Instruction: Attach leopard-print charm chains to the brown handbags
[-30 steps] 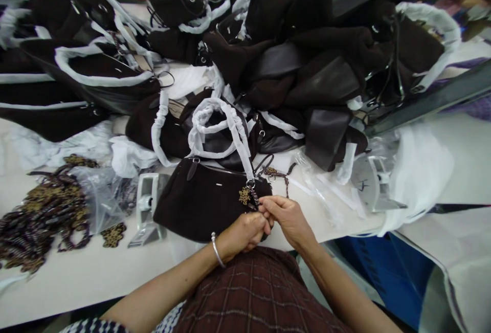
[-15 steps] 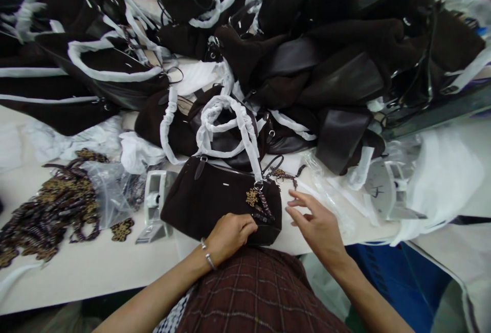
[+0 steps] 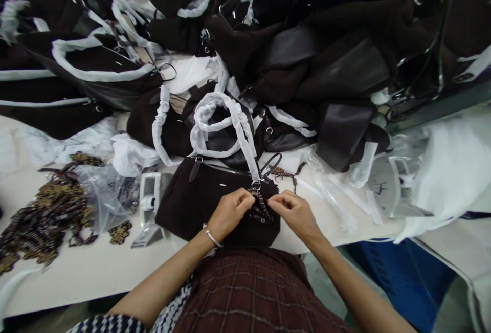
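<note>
A dark brown handbag (image 3: 192,205) lies in front of me at the table's edge. Its handle (image 3: 245,138) is wrapped in white tissue. From a ring at its upper right hangs a bag charm (image 3: 262,203) with a patterned, wrapped strap. My left hand (image 3: 230,213) rests over the bag front, thumb and forefinger pinched on the charm's left side, covering its leopard-print piece. Close by on the right, my right hand (image 3: 297,215) has its fingertips pressed together at the charm strap; what lies between them is too small to make out.
More dark bags (image 3: 299,67) with tissue-wrapped handles pile up across the back. At left lie a heap of patterned charms (image 3: 46,210), a clear plastic bag (image 3: 102,195) and a grey tape dispenser (image 3: 150,205). Another dispenser (image 3: 399,184) stands right. A loose charm (image 3: 282,172) lies behind the handbag.
My left hand has moved up from the bag's lower front to the charm. My right hand has come in leftward, and its spread fingers have closed into a pinch.
</note>
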Tool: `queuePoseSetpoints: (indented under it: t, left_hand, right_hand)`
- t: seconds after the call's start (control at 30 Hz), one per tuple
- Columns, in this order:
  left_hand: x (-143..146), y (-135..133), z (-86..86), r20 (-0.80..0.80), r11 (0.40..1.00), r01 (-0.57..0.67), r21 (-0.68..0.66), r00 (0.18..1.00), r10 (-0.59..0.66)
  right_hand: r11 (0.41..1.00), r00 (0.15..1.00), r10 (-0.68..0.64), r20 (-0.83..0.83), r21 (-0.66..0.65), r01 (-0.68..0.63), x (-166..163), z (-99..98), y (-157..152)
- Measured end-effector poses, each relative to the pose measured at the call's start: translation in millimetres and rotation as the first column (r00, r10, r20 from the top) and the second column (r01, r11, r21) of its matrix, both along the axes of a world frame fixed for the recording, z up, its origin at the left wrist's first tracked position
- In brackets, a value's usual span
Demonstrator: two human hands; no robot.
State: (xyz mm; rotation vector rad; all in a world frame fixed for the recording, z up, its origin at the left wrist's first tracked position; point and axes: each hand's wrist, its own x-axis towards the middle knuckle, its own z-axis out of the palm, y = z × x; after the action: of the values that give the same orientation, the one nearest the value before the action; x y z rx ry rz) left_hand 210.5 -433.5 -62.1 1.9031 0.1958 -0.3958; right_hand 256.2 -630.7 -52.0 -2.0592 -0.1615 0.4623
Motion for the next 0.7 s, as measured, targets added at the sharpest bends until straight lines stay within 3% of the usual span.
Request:
queuePoseSetpoints:
  t: [0.07,0.13,0.2,0.3,0.57,0.7]
  left_hand:
    - [6.9,-1.5,-8.3,0.129,0.984,-0.082,0.155,0.99,0.062]
    - [11.9,-2.8,-16.6,0.179,0.963,-0.084,0.255,0.983,0.038]
    - [14.0,-3.8,-22.9,0.138,0.958,-0.039,0.284,0.99,-0.001]
    - [12.8,-5.0,-26.9,0.065,0.976,-0.006,0.219,0.998,-0.009]
    - [10.0,-3.6,-36.8,-0.059,0.99,-0.131,-0.057,0.99,0.128]
    - [5.8,-1.0,-46.0,-0.062,0.981,-0.172,-0.094,0.984,0.166]
  right_hand:
    - [0.989,0.99,-0.125,-0.07,0.071,0.13,3.0,-12.7,2.5]
    - [0.962,0.962,-0.19,-0.195,0.159,0.222,1.0,-23.6,7.3]
    - [0.936,0.924,-0.192,-0.332,0.221,0.274,-4.9,-29.6,12.5]
    - [0.921,0.892,-0.142,-0.429,0.272,0.278,-17.6,-29.1,19.1]
    - [0.967,0.97,0.002,-0.243,0.246,0.06,-41.6,-21.6,38.4]
    - [0.998,0.999,-0.015,-0.049,0.063,0.018,-31.9,-15.1,29.6]
